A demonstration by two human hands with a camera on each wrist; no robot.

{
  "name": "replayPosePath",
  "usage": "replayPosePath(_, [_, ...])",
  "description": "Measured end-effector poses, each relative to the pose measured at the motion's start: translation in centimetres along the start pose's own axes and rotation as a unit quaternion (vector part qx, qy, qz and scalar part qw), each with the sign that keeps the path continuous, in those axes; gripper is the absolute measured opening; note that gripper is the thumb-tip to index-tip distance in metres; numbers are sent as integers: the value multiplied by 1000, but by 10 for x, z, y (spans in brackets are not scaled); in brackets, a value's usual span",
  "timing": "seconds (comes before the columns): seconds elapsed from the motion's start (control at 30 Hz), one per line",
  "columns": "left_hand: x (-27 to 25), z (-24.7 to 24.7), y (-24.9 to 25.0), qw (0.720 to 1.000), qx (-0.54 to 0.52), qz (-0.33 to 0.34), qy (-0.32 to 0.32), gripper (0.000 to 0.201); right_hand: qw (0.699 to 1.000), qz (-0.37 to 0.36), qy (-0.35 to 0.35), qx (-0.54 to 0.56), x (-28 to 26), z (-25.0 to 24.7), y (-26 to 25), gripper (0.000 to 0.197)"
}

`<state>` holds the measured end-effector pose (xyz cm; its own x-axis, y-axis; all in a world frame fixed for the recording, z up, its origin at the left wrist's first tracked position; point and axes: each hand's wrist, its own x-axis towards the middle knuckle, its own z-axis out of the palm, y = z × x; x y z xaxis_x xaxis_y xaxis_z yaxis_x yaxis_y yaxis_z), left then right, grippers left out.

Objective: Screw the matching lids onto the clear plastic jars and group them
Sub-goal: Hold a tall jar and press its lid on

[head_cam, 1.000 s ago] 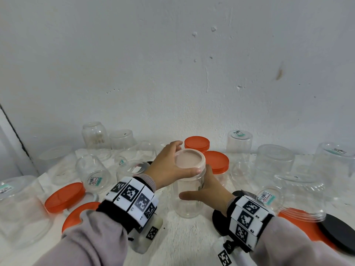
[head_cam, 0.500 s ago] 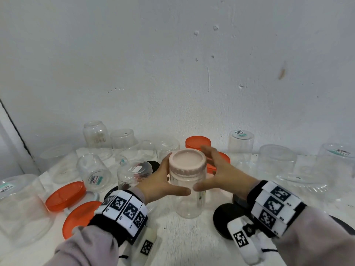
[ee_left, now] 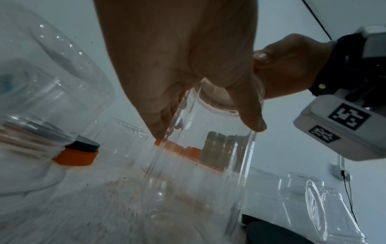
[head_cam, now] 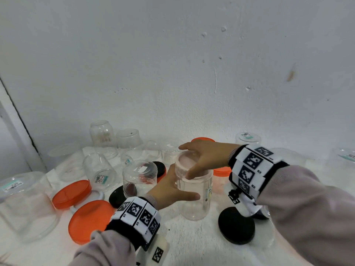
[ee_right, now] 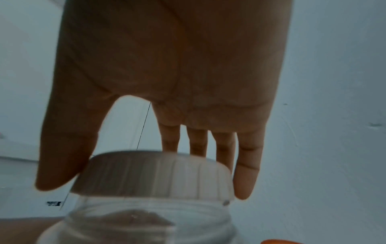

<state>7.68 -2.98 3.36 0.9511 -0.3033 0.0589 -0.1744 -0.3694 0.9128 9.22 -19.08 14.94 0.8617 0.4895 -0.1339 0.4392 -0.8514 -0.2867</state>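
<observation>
A tall clear plastic jar [head_cam: 196,200] stands upright on the white table in front of me. A pale pink ribbed lid [head_cam: 187,160] sits on its mouth. My left hand [head_cam: 172,191] grips the jar's upper body, thumb across the front. My right hand [head_cam: 203,160] reaches over from the right and grips the lid, thumb on the near rim and fingers on the far rim. The right wrist view shows the lid [ee_right: 154,175] between thumb and fingers above the jar neck [ee_right: 146,214]. In the left wrist view the jar [ee_left: 200,173] fills the middle.
Several lidless clear jars, some upturned, crowd the back and left, such as one [head_cam: 139,177] beside my left hand. Orange lids [head_cam: 72,193] [head_cam: 90,219] lie left, black lids [head_cam: 237,225] [head_cam: 117,196] near the jar. The wall stands close behind.
The right hand has swung over the lid and turned on it, wrist now higher and further right. The left hand has slid lower on the jar body. The jar stays put.
</observation>
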Motion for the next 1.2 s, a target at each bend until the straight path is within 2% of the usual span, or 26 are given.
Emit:
replayPosePath(0.17, [1,1,-1,1000,-4,-1,5,107,997,24,-39,-64,5,-10,-6,92])
replayPosePath(0.27, [0,2,0,1000,-11,7,7,109,996,32,-39,-71,5,-11,-8,91])
replayPosePath(0.53, [0,1,-2,1000,-3,13,5,98,993,60,-40,-96,6,-7,-15,90])
replayPosePath(0.7, [3,0,-3,1000,-12,19,-5,106,992,55,-53,-104,6,-9,-16,86])
replayPosePath(0.9, [1,0,-4,1000,-7,16,5,82,984,89,-16,-156,9,-2,-20,91])
replayPosePath(1.07, [2,0,-3,1000,-6,21,-8,106,991,71,-62,-93,6,-11,-19,93])
replayPosePath(1.2, [2,1,-5,1000,-6,20,-10,104,991,47,-80,-95,4,-16,-20,80])
